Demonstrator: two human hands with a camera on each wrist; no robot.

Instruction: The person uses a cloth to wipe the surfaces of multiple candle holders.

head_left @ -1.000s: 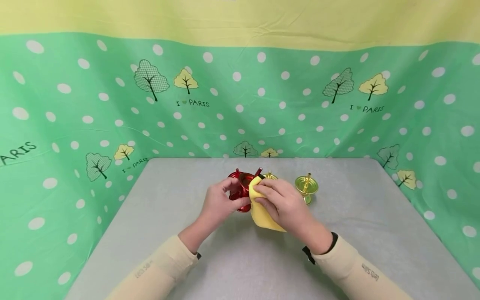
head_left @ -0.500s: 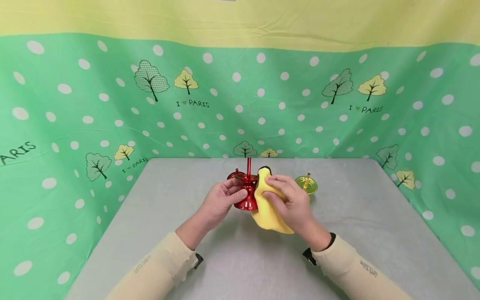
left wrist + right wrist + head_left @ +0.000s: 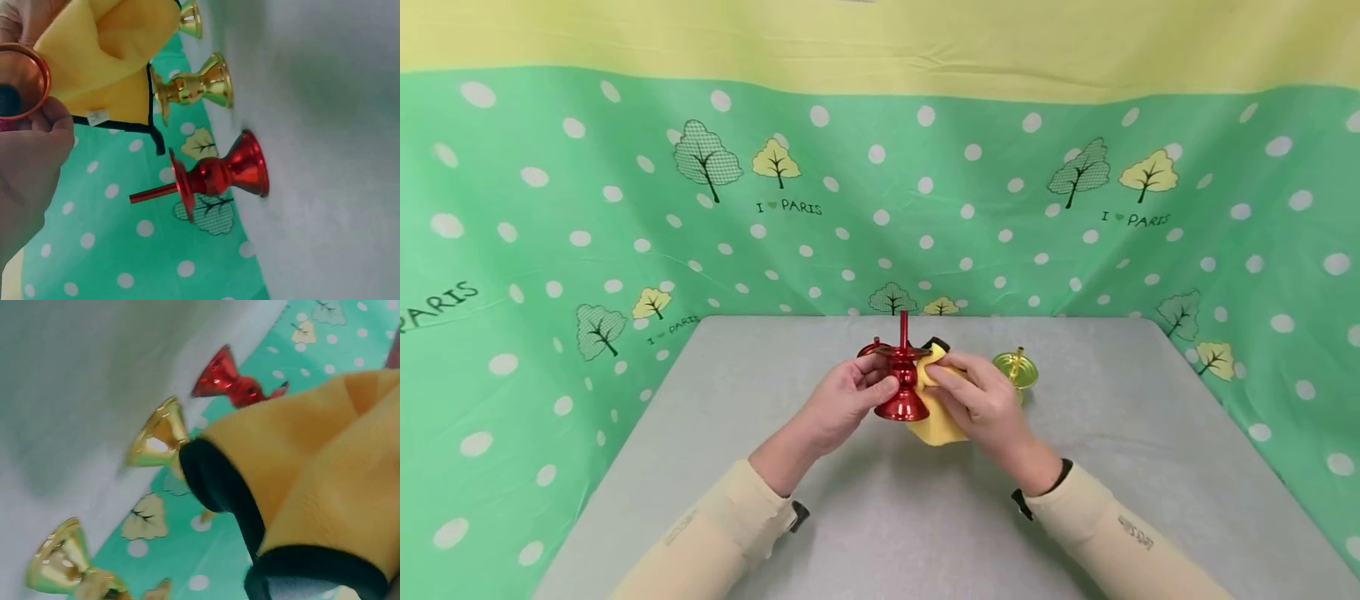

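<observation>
A shiny red candle holder point(image 3: 902, 404) with a thin upright stem stands roughly vertical in my left hand point(image 3: 838, 408), whose thumb and fingers pinch its waist. In the left wrist view, the hollow underside of this candle holder point(image 3: 28, 72) faces the camera. My right hand point(image 3: 988, 400) pinches a yellow cloth point(image 3: 936, 425) with a dark edge, close against the holder's right side. Whether the cloth touches the holder is hard to tell. Part of the right hand's grip is hidden by the cloth in the right wrist view.
Another red candle holder point(image 3: 215, 175) stands on the grey table point(image 3: 760, 358) behind the left hand. A gold candle holder point(image 3: 197, 87) is beside it, hidden in the head view. A second gold candle holder point(image 3: 1017, 368) stands further right. Polka-dot fabric point(image 3: 925, 200) hangs around the table.
The held red candle holder has gone from tilted to upright. The right hand first drew the cloth away rightward from its top, then gathered it up beside the holder's rim.
</observation>
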